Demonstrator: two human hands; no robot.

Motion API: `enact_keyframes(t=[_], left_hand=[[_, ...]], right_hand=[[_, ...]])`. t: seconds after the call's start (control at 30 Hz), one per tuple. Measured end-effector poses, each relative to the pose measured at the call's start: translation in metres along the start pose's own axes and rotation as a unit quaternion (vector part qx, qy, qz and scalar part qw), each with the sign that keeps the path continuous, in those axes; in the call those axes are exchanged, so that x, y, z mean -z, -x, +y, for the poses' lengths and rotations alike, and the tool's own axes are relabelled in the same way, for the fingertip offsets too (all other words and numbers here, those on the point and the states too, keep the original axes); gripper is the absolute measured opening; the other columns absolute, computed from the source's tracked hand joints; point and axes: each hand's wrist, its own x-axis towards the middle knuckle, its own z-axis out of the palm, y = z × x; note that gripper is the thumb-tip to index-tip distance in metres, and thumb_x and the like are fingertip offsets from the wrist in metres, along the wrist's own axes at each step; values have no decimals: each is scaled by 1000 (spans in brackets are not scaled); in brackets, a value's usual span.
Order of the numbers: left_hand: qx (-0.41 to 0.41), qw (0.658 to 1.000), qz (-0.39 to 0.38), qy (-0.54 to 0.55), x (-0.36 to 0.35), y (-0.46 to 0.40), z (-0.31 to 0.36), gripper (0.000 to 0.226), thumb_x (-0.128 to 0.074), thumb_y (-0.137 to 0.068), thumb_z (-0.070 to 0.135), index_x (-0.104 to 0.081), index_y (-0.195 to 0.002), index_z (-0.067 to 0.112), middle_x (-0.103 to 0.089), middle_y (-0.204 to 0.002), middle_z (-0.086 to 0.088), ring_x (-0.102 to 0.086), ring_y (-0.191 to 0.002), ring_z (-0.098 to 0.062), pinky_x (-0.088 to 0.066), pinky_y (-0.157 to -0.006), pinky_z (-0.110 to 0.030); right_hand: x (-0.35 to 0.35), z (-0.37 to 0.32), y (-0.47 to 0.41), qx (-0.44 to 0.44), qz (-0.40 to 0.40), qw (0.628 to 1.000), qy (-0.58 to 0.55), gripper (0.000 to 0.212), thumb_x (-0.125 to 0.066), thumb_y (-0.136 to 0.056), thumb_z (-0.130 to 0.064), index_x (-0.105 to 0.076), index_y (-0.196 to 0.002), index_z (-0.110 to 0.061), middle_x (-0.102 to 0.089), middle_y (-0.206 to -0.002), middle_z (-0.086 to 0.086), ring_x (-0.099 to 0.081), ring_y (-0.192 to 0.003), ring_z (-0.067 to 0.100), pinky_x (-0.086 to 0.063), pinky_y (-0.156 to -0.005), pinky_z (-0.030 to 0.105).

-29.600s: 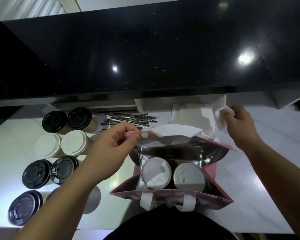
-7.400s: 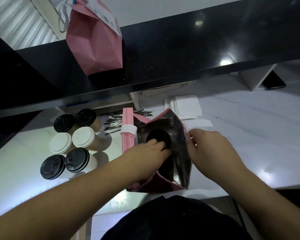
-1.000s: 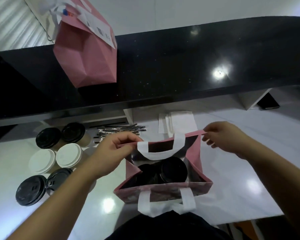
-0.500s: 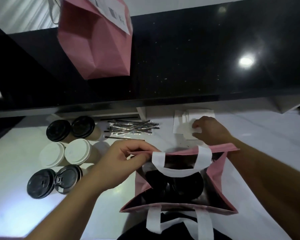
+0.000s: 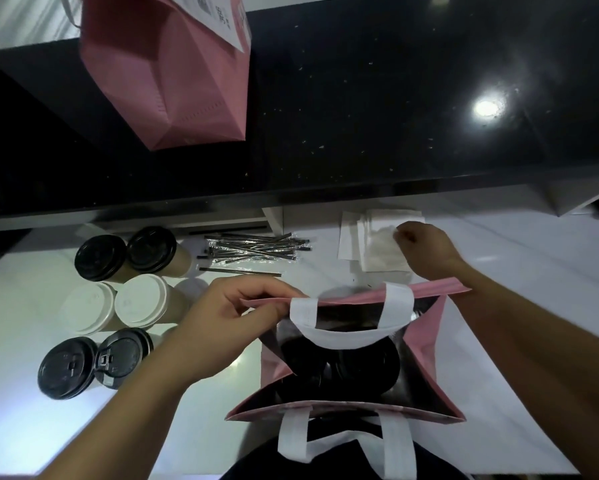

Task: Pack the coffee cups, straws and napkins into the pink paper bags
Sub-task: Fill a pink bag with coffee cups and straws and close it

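An open pink paper bag [image 5: 426, 344] with white handles stands at the counter's near edge, two black-lidded cups [image 5: 343, 372] inside it. My left hand [image 5: 232, 323] pinches the bag's far left rim and holds it open. Behind the bag, my right hand [image 5: 426, 249] pinches the top sheet of the white napkin stack [image 5: 370, 247]. Wrapped straws [image 5: 253, 249] lie in a pile left of the napkins. Several lidded coffee cups [image 5: 142, 306], black and white lids, stand at the left.
A second pink bag [image 5: 173, 81] with a receipt sits on the raised black counter [image 5: 395, 116] at the back left. The white worktop [image 5: 533, 289] stretches to the right. A dark garment fills the bottom edge below the bag.
My right hand has let go of the bag's right rim, reached back to the napkin stack and now lifts a sheet's corner. My left hand keeps its hold on the rim.
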Motion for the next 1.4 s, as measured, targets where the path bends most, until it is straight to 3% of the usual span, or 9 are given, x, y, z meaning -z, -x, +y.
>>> enact_keyframes(t=[0.13, 0.3, 0.53, 0.7, 0.8, 0.93, 1.0, 1.23, 1.4], left_hand=[[1, 1000, 3, -4, 0, 0, 0, 23, -68, -90, 33, -82, -104, 21, -79, -95, -10, -77, -78, -32, -64, -64, -49], [-6, 999, 29, -13, 0, -2, -2, 23, -66, -91, 34, -82, -103, 22, -80, -94, -8, -78, -80, -28, -65, -68, -52], [-34, 997, 58, -30, -2, -4, -6, 20, -65, -101, 20, -82, -105, 30, -81, -105, -1, -76, -101, -22, -60, -86, -32], [-58, 993, 68, -72, -4, -3, -1, 29, -64, -103, 15, -82, -103, 38, -81, -104, 8, -76, -100, -10, -56, -81, -15], [-58, 991, 79, -87, -5, -4, 0, 22, -64, -103, 28, -80, -105, 42, -80, -105, 12, -75, -102, -7, -56, -83, -21], [-41, 991, 85, -92, -4, -10, -1, 22, -62, -105, 32, -79, -106, 44, -80, -106, 13, -74, -105, -8, -54, -96, -38], [-34, 992, 95, -79, -4, -12, -1, 21, -62, -105, 30, -80, -105, 41, -81, -105, 11, -75, -103, -9, -56, -96, -40], [-21, 990, 119, -67, -7, -13, 6, 21, -61, -103, 31, -81, -99, 37, -81, -98, 11, -75, -92, -6, -53, -81, -29], [-26, 991, 116, -68, -8, -10, 11, 21, -61, -104, 31, -82, -101, 35, -80, -97, 11, -73, -90, -2, -54, -81, -29]], right_hand=[[-1, 7, 0, -18, 60, 996, -62, 24, -50, -106, -26, -63, -89, -15, -64, -79, 6, -58, -75, 29, -37, -68, 31], [23, 5, 19, -8, 163, 975, -153, 20, -48, -105, -34, -62, -91, -29, -60, -72, -10, -53, -63, 6, -37, -55, 24], [78, -26, 107, -8, 206, 942, -264, 12, -52, -103, -48, -63, -101, -43, -62, -97, -22, -63, -89, 13, -59, -68, 32], [125, -68, 188, 60, 276, 911, -301, 13, -52, -95, -59, -64, -99, -58, -66, -100, -26, -65, -93, 3, -61, -67, 36], [144, -90, 223, 132, 281, 918, -245, 13, -50, -96, -57, -62, -101, -57, -67, -101, -24, -67, -93, 7, -63, -64, 43], [146, -120, 244, 246, 214, 942, -76, 12, -45, -97, -46, -54, -102, -53, -61, -96, -39, -60, -89, -9, -43, -59, 11], [132, -133, 242, 297, 157, 942, -1, 17, -42, -98, -44, -56, -106, -44, -62, -88, -34, -59, -83, 0, -40, -58, 9], [68, -158, 203, 281, -56, 902, 324, 32, -64, -100, -21, -54, -129, -30, -71, -119, -1, -69, -97, 21, -60, -83, 35], [64, -167, 198, 348, 83, 894, 270, 47, -85, -81, -31, -63, -122, -21, -74, -107, 4, -72, -85, 24, -59, -64, 36]])
